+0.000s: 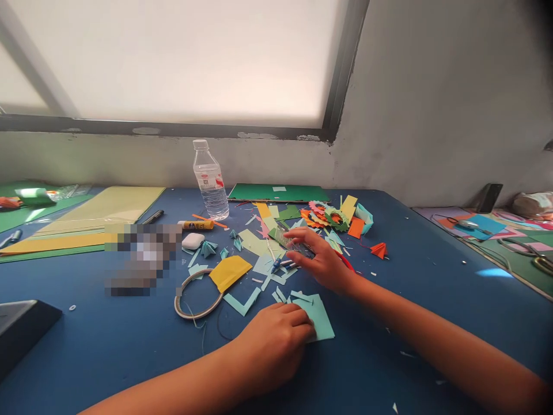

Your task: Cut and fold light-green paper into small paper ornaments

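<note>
Light teal paper sheet: a small flat piece of thin card, lying near the front middle of the blue table, between the two hands.
Left hand: resting knuckles-up on the near left edge of the teal sheet, fingers curled together and pressing down on it — the fingertips are touching the paper, not lifting it.
Right hand: reaching farther out, fingers spread and lying flat over a clear plastic ruler; whether they are gripping it or only pressing on it I cannot tell.
Ruler: lying aslant among the scraps, beyond the teal sheet and just right of a pale green paper piece.
Scrap pile: orange, green and yellow paper cuttings are heaping up at the far side of the right hand, with a folded orange paper shape sitting apart to the right.
Left of the hands: a yellow folded paper piece is overlapping a grey tape roll — both near the teal sheet.
Farther back: a clear plastic water bottle is standing upright, a yellow glue stick lying at its left foot, and a white rounded case sitting just nearer.
Far left: large pale yellow paper sheets are lying flat.
</note>
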A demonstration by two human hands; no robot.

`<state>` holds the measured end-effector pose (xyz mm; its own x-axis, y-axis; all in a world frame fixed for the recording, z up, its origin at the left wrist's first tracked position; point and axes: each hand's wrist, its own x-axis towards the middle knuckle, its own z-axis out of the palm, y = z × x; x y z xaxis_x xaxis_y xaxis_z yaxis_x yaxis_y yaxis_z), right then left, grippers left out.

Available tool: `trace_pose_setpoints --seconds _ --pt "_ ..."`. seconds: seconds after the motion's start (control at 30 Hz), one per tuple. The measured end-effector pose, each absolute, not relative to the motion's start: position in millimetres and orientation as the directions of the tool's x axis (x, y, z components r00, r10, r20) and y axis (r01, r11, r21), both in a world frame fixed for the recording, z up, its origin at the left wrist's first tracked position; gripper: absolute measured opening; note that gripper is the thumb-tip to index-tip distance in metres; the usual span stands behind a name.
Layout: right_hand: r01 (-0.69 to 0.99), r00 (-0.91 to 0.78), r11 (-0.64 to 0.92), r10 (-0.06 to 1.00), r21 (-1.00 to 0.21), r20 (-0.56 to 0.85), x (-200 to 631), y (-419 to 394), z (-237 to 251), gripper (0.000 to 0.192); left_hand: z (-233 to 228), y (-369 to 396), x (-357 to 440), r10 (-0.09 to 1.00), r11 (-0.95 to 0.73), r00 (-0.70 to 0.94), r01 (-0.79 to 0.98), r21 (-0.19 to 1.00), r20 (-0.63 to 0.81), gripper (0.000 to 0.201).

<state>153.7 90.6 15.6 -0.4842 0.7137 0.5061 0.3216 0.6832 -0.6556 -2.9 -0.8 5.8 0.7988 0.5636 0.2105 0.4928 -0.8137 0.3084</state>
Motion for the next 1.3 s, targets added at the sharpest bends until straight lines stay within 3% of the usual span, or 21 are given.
trace_pose_setpoints --seconds 0.13,0.37,0.57,0.7,0.77,0.83,0.93,1.03,1.13,1.3 --pt "0.241 -0.484 0.724 0.667 -0.647 0.566 150.9 86.9 27.9 0.028 5.8 -1.0 -3.3 0.557 -0.818 0.801 0.484 0.312 0.218 0.027" --pt "0.192 -0.622 0.773 0.572 -0.604 0.535 140.8 103.4 26.7 0.026 3.6 0.4 -2.9 0.546 -0.829 0.807 0.480 0.289 0.226 0.025" --pt "0.161 -0.469 0.717 0.660 -0.678 0.587 132.0 134.5 26.8 0.027 -0.5 1.2 -3.6 0.533 -0.840 0.810 0.470 0.272 0.246 0.026" --pt "0.081 -0.381 0.735 0.647 -0.673 0.661 138.7 120.9 49.8 0.028 -3.4 1.1 -4.3 0.532 -0.843 0.806 0.474 0.255 0.259 0.027" --pt "0.059 -0.352 0.789 0.590 -0.612 0.727 151.7 100.5 64.1 0.027 -5.0 0.8 -4.5 0.547 -0.835 0.793 0.495 0.242 0.269 0.027" --pt "0.154 -0.507 0.831 0.531 -0.535 0.679 172.0 77.2 71.9 0.027 -6.6 0.2 -4.5 0.564 -0.825 0.777 0.519 0.224 0.278 0.026" --pt "0.387 -0.760 0.769 0.579 -0.510 0.296 208.9 47.1 62.3 0.026 -8.0 -1.3 -4.1 0.560 -0.828 0.779 0.525 0.194 0.282 0.023" --pt "0.532 -0.776 0.723 0.625 -0.441 0.089 236.4 28.6 33.8 0.027 -6.8 -2.8 -3.6 0.534 -0.845 0.795 0.512 0.154 0.288 0.018" --pt "0.520 -0.807 0.787 0.580 -0.331 0.112 242.8 21.8 7.0 0.027 -3.9 -3.9 -3.3 0.522 -0.850 0.797 0.516 0.107 0.303 0.018" --pt "0.585 -0.743 0.803 0.588 -0.118 0.318 231.6 28.0 -4.4 0.028 -2.1 -4.2 -3.1 0.520 -0.845 0.791 0.532 0.058 0.322 0.025"
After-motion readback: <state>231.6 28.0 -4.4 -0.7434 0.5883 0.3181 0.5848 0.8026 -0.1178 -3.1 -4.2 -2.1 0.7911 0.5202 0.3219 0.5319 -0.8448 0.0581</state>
